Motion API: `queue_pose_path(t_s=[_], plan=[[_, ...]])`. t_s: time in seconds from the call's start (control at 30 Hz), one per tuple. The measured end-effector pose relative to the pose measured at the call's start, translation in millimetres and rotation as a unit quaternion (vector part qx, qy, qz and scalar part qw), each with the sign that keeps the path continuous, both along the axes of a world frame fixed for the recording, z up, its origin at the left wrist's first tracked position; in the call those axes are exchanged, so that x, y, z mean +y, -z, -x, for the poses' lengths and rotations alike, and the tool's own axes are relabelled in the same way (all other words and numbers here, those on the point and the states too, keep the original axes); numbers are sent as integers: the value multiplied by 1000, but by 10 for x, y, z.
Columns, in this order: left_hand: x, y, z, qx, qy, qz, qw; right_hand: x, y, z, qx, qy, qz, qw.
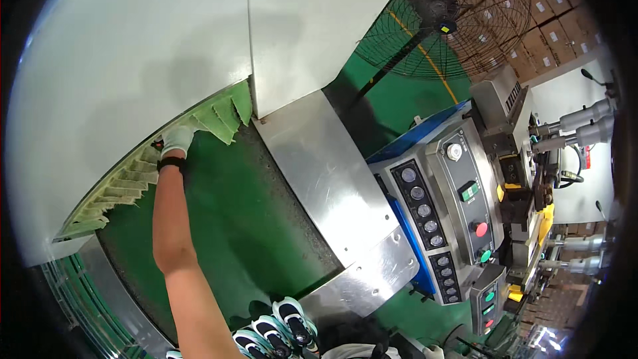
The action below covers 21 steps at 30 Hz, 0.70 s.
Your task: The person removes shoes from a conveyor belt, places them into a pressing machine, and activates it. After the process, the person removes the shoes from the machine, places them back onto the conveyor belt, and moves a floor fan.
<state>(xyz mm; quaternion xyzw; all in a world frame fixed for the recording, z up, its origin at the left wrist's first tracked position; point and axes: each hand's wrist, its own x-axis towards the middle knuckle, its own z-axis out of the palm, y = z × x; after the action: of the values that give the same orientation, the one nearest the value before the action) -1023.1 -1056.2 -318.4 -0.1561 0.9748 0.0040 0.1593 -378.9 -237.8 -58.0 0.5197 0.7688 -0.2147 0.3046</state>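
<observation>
My left hand (177, 139), in a pale glove with a dark band at the wrist, reaches up to the ragged green strip curtain (226, 113) under the white machine housing (153, 33). Its fingers are hidden at the curtain's edge. Right beside the glove shows a small dark thing with a bit of orange (158, 143), too little of it to name. Several white, black and teal sneakers (292, 322) are at the lower edge, near my body. A small pale shape at the lower edge (434, 352) looks like my right hand in a glove; its fingers do not show.
Below the curtain lies a dark green surface (226, 193), bordered by a metal plate (325, 166). To the right stands a machine with a control panel (465, 193), gauges and coloured buttons. A large caged fan (435, 6) and stacked cartons (558, 33) are farther off. Metal rollers (83, 299) run at lower left.
</observation>
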Motion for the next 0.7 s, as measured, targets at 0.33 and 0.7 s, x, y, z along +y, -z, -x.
queue_pose_path(t_s=[0.33, 0.7], plan=[[1439, -984, -1479, 180, 106, -153, 966, -451, 462, 898, 126, -157, 83, 976], [4005, -2418, -3452, 76, 7, -589, 805, -1054, 17, 2148, 289, -102, 412, 858]])
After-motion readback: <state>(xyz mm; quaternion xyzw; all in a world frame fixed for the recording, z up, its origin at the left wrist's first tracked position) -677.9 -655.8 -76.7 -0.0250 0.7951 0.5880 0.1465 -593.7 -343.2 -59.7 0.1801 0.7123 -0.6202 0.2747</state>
